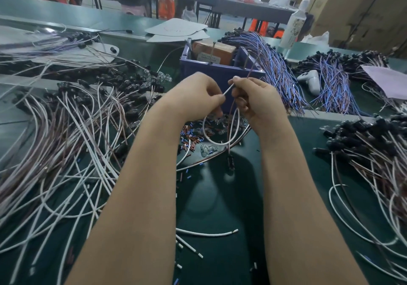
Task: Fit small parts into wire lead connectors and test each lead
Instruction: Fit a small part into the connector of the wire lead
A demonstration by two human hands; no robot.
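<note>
A heap of white and brown wire leads with black connectors (66, 126) is lying at left on the green tabletop (220, 196). The left hand (198, 93) is pinching the tip of a thin white wire lead (229, 89). The right hand (256, 102) is gripping it just beside, above the scattered small copper and blue parts (191, 141).

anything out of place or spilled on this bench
A white game controller lies beside the blue wires, unrelated to wiring work. Small brown and blue parts are scattered loose on the green mat, not in a tray.
</note>
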